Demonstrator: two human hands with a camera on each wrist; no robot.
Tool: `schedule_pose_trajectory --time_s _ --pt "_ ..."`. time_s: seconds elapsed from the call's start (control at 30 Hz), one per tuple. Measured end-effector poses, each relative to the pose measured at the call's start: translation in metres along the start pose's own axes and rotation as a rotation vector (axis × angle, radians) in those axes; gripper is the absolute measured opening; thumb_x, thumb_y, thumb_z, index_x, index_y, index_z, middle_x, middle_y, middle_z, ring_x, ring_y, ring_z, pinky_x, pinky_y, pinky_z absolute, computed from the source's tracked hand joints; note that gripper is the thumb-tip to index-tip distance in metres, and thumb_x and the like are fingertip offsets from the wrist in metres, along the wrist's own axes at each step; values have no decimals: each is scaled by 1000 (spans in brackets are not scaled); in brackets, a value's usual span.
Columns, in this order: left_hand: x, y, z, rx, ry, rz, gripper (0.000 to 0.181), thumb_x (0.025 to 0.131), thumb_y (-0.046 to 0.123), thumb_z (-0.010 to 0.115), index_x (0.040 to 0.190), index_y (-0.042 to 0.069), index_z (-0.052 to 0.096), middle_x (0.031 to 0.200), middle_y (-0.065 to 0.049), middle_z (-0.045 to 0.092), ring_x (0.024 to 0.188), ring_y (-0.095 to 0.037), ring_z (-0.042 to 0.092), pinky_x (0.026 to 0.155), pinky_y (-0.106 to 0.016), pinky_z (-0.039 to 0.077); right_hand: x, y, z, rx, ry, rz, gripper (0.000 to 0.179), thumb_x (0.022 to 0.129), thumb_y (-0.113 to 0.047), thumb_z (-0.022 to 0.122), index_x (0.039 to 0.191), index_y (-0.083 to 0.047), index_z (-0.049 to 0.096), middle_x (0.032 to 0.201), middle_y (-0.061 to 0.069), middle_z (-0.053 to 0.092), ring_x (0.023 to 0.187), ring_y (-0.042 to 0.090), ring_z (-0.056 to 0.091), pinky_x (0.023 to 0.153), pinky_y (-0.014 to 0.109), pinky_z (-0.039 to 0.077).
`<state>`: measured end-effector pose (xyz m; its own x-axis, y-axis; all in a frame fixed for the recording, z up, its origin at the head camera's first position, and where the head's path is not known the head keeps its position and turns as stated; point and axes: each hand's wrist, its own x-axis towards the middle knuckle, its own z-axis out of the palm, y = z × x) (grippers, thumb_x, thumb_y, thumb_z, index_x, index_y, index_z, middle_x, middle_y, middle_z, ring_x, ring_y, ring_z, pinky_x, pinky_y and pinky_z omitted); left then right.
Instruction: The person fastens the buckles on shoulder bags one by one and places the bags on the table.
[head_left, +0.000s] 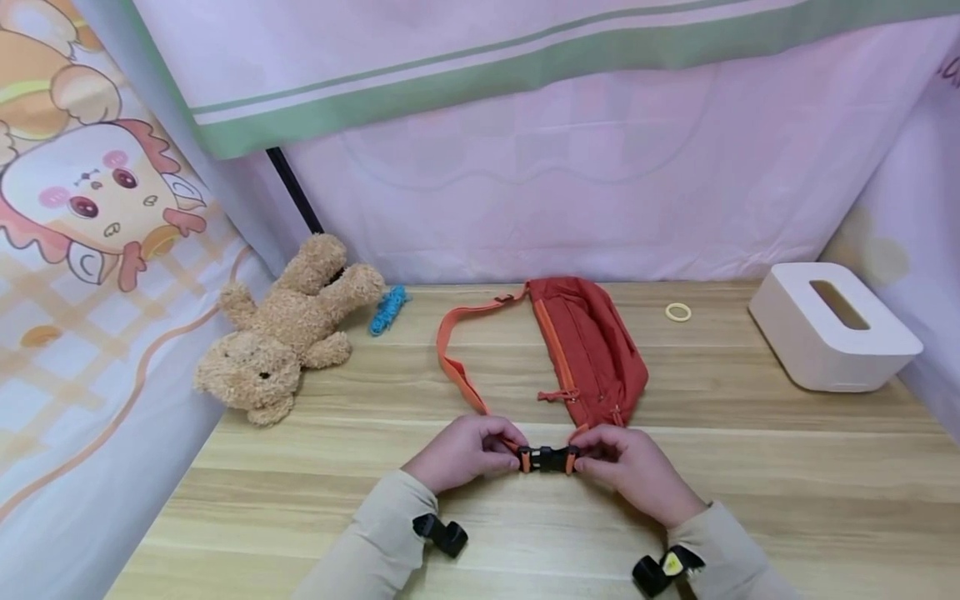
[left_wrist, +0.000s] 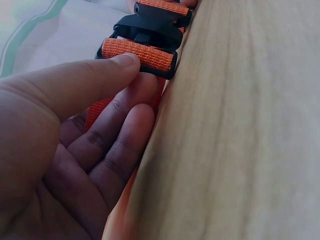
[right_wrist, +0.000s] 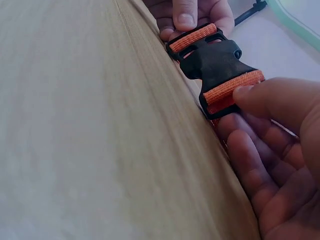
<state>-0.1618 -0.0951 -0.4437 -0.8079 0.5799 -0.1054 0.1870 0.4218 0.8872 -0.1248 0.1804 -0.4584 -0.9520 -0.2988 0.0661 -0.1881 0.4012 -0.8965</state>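
Note:
A black side-release buckle (head_left: 550,458) with orange webbing looped through both ends lies between my two hands, low over the wooden table. Its pronged half sits in its socket half. My left hand (head_left: 472,452) pinches the pronged end, the thumb on the orange webbing (left_wrist: 137,53). At the socket end, my right hand (head_left: 637,468) pinches the buckle (right_wrist: 220,62) between thumb and curled fingers. The buckle belongs to a red waist bag (head_left: 588,350) lying just beyond my hands. Its orange strap (head_left: 450,358) loops out to the left and back toward my left hand.
A brown teddy bear (head_left: 281,325) lies at the table's left, beside a blue twisted bundle (head_left: 387,310). A pale ring (head_left: 678,305) and a white tissue box (head_left: 836,329) are at the right. Fabric curtains (head_left: 562,183) enclose the back and sides of the table (head_left: 300,508).

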Motion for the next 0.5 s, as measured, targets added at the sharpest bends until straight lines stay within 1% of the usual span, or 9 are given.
schedule_pose_trajectory --time_s 0.17,0.3,0.4,0.5 --pt "0 0 -1 26 15 9 16 91 11 76 103 21 75 95 6 72 87 -7 67 75 -24 54 1 -1 1 -11 -3 35 14 86 -15 81 98 -21 76 100 -5 72 86 10 64 74 24 53" --pt "0 -1 0 41 26 21 16 90 11 76 103 21 76 95 5 72 85 -7 66 75 -24 54 1 1 2 -10 -5 7 14 86 -16 81 98 -21 76 98 -5 72 86 10 65 74 25 53" --pt "0 0 1 41 28 22 15 90 11 76 103 21 76 94 6 72 86 -7 66 75 -24 54 0 2 2 -10 -4 -17 14 86 -16 80 99 -21 76 97 -6 71 86 10 63 73 25 52" --pt "1 1 2 46 31 21 16 90 11 76 103 20 76 95 8 71 87 -8 66 76 -24 54 0 2 2 -4 1 -22 15 86 -15 80 98 -23 76 97 -7 71 87 10 62 73 25 51"
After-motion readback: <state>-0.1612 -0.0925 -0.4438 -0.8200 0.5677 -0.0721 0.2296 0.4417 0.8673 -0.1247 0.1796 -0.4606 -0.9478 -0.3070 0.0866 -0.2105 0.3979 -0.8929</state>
